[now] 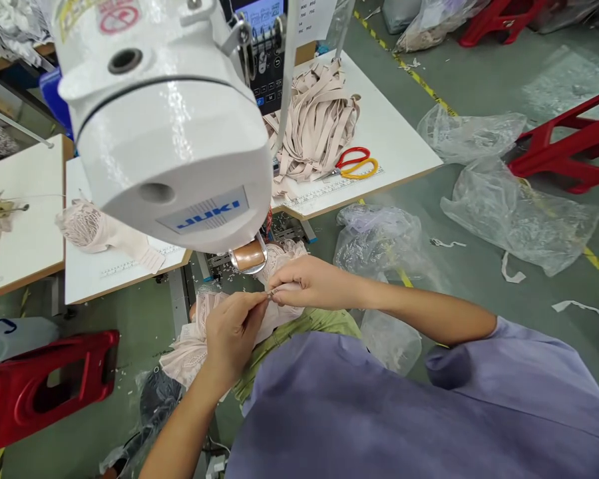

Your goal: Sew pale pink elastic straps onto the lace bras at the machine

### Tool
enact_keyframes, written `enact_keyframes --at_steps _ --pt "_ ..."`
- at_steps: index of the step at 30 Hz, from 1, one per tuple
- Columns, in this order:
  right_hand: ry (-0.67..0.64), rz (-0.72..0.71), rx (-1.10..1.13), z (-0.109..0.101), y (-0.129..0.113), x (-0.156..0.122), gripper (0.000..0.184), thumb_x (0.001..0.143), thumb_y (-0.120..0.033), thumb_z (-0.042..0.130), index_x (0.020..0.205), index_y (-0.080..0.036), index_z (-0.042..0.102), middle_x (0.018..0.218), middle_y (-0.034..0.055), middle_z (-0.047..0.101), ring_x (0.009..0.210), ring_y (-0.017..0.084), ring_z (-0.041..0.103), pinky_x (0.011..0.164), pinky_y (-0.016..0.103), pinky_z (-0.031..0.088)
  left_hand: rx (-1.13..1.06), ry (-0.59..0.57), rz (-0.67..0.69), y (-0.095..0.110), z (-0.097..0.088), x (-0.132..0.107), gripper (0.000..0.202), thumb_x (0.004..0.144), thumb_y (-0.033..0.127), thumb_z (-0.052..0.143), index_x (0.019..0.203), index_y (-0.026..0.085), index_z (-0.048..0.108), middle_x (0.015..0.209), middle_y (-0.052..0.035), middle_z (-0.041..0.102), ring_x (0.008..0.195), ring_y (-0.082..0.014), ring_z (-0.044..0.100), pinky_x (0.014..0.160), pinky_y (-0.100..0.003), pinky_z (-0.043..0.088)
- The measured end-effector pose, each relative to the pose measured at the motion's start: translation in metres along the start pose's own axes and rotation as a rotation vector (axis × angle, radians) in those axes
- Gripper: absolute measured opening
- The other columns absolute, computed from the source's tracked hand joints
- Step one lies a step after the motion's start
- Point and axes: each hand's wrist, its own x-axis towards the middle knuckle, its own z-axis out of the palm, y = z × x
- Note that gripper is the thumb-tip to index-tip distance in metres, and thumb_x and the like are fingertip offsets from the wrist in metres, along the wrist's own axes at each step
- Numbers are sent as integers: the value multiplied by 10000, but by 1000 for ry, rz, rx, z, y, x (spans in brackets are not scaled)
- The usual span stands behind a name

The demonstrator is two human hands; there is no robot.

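Note:
My left hand (233, 327) and my right hand (315, 283) meet in front of the sewing machine (180, 166), fingertips nearly touching. Both are closed in a pinch on a beige lace garment (192, 349), which drapes over my lap on both sides of them. A small part of it sits between the fingertips, too small to make out. Just above my hands is the machine's sewing end, with a copper-coloured rounded piece (248, 255) in a metal frame. The needle area is mostly hidden behind the machine head.
Beige fabric strips (322, 120) lie heaped on the white table (404, 150), beside scissors (354, 164) with red and yellow handles. Another lace piece (87, 226) rests on the left table part. Red stools (54, 389) and plastic bags (519, 206) stand or lie on the floor.

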Motion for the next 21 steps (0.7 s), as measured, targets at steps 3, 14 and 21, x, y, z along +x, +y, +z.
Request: enact_keyframes --at_steps 3,14,21 --pt "-8 -53 -77 2 2 0 200 928 -263 556 978 -186 733 878 -13 744 792 137 677 725 244 450 -9 -31 -25 -2 -1 4 102 944 233 627 961 211 725 780 8 732 658 -104 655 614 -199 481" --pt "182 -128 -231 13 5 -5 185 979 -294 558 1010 -217 724 945 25 708 874 153 648 737 259 451 287 -85 52 -5 7 8 290 1032 285 400 883 187 628 719 -18 660 630 -160 601 567 -266 371" --pt "189 -126 -318 -9 -5 31 155 887 -236 586 855 -174 725 793 25 650 735 140 566 648 252 360 264 20 -166 -12 9 16 220 1020 336 471 1075 209 642 738 19 699 617 -118 635 568 -226 373"
